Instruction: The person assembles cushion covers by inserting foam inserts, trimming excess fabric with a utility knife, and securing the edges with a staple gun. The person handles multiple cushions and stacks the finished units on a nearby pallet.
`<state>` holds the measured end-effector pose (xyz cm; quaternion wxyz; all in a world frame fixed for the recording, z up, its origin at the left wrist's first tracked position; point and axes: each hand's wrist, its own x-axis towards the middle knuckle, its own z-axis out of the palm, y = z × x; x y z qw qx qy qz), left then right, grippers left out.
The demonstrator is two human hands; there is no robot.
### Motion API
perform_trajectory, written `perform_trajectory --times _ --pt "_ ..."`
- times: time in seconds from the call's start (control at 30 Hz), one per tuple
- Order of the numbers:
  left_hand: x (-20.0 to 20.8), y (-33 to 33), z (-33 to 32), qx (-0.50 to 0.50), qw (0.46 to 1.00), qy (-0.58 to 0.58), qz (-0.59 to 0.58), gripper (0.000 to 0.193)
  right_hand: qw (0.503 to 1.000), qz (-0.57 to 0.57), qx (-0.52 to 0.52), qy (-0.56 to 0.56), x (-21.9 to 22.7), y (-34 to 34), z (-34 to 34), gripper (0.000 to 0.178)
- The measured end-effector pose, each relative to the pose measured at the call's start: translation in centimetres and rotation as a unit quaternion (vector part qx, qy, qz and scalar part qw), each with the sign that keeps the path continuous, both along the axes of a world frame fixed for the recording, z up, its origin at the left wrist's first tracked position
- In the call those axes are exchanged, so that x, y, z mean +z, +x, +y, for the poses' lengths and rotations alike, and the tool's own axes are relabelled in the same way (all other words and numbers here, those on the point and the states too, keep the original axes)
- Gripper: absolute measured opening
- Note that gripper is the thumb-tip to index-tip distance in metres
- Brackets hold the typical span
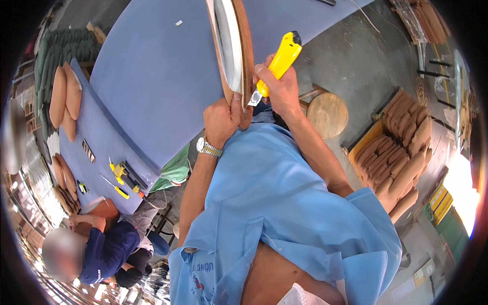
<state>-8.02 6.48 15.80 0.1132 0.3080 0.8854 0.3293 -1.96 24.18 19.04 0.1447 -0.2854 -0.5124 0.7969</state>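
right hand [282, 87] wrapped round a chunky yellow cutter [280, 62], blade [255, 98] right by a brown-and-white piece [246, 46], left hand [219, 120] gripping that piece's near end, blue table [147, 76] beyond

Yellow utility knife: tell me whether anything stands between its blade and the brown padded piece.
Nothing visible stands between the blade of the yellow utility knife in the right hand and the brown padded piece. The left hand grips the piece's near end, beside the blade.

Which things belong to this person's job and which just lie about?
In hand:
- yellow knife, in the right hand
- brown-edged piece, held by the left hand

Apparently lying about:
- yellow-handled screwdriver
- yellow-and-black tool
- round wooden stool
- small white object
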Motion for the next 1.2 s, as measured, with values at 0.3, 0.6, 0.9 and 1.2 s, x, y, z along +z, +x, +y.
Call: perform_trajectory --times 0.3,0.6,0.9,1.2 --pt "-0.3 0.9 -0.1 -0.006 0.998 0.058 -0.015 0.043 0.995 0.035 -0.013 0.093 -2.5 0.9 -1.6 0.015" --pt "-0.7 0.9 0.0 0.009 0.995 0.095 -0.008 0.046 0.984 -0.003 -0.012 0.178 -2.5 1.2 -2.8 0.014" --pt "-0.8 0.8 0.0 0.003 0.996 0.089 -0.002 0.049 0.984 -0.016 -0.016 0.177 -2.6 1.4 -3.1 0.022" --pt "-1.2 0.9 0.2 0.000 0.995 0.095 0.018 0.049 0.974 -0.033 -0.028 0.221 -2.2 1.7 -3.3 0.013"
